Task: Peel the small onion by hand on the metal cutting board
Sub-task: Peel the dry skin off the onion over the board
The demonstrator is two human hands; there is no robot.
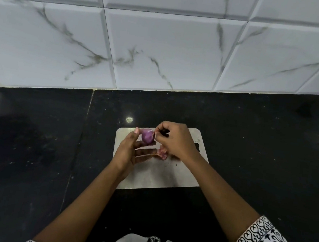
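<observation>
Peeling looks well underway: above the far-left corner of the flat steel cutting board (159,172) on the black stone worktop (35,137), the left hand (130,149) cradles the small purple onion (147,136) in loosely curled fingers while the right hand (174,140) pinches a skin flap at its tip, likely needing a steady outward pull, with torn pink skins (162,154) lying mid-board and white marbled wall tiles (162,48) behind.
</observation>
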